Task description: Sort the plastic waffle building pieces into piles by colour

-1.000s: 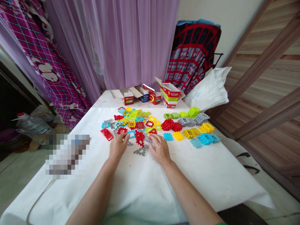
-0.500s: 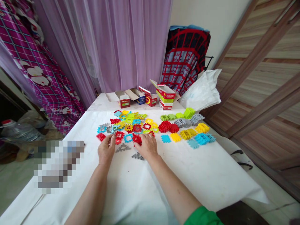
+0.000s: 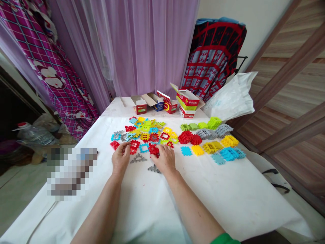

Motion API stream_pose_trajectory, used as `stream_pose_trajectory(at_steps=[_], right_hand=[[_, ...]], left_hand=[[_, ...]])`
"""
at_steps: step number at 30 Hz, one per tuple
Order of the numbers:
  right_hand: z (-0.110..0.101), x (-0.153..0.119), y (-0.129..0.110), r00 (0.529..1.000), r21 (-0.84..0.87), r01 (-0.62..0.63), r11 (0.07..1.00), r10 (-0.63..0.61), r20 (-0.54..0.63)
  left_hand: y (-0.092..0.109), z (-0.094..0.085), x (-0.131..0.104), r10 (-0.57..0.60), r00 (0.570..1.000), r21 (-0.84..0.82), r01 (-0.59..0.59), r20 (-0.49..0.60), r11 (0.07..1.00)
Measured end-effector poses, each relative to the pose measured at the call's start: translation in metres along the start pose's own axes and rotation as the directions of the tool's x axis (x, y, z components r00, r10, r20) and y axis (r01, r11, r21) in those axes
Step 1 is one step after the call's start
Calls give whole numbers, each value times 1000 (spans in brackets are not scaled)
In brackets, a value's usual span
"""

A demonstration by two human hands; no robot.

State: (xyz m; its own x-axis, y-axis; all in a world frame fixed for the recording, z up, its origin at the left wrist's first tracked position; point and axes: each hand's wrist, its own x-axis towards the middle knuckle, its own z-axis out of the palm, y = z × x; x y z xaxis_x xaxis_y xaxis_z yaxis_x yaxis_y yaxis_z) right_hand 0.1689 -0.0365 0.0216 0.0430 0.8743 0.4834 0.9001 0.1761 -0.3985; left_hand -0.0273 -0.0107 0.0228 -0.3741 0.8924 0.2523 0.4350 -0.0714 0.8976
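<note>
Left of the mixed pile (image 3: 146,127), well apart from it, a pixelated object (image 3: 72,173) lies by the left edge of the white-covered desk (image 3: 142,210), with a cable (image 3: 42,218) running from it toward the near side. Open cloth separates this object from the pile. At the pile's near left corner is a glossy red item (image 3: 114,145), just beside the left hand (image 3: 120,159). That hand's grip has thumb and fingers drawn close together; whether anything is pinched cannot be told. A red window piece (image 3: 134,145) is beside its fingertips, with a grey triangle (image 3: 138,158) nearer the person and a blue frame (image 3: 144,148) to the right, both at the pile's near side.

Behind the pile, opened boxes (image 3: 140,107) stand in a row toward the far edge, a strip of bare cloth between.

At the pile's near right side, the right hand (image 3: 165,158) has its grip closed on a red toothed piece (image 3: 153,149), fingers curled over it. A dark grey piece (image 3: 154,168) lies close below that hand, partly hidden by it.

Right of the pile, across a narrow gap, sit single-coloured stacks (image 3: 210,146), with open cloth between them and the right edge. Nearer the person than the pile, a broad stretch lies open around both forearms.
</note>
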Motion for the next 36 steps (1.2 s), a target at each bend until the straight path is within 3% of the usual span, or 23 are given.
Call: stream_pose_trajectory(at_steps=[3,6,10,12,18,29,36], right_hand=[[-6,2,7,997,70,17,997,-12,-73],[-19,8,28,978,93,25,995,-5,-211],[-41,20,78,894,35,-100,994,105,-436],[-50,27,101,863,-7,-171,985,147,-484],[-61,43,136,868,-47,-238,970,190,-459],[-50,43,146,907,-39,-220,975,189,-377],[-48,43,148,905,-38,-212,977,181,-385]], left_hand=[[-2,0,2,-30,1000,-52,30,-1,998],[-4,0,3,-68,998,-81,69,6,994],[-5,1,3,-62,998,-95,63,15,994],[-5,1,4,-49,999,-80,50,12,996],[-4,1,4,-54,999,-86,54,10,995],[-2,1,4,-56,998,-44,56,2,997],[-2,1,4,-82,997,-79,83,14,993]])
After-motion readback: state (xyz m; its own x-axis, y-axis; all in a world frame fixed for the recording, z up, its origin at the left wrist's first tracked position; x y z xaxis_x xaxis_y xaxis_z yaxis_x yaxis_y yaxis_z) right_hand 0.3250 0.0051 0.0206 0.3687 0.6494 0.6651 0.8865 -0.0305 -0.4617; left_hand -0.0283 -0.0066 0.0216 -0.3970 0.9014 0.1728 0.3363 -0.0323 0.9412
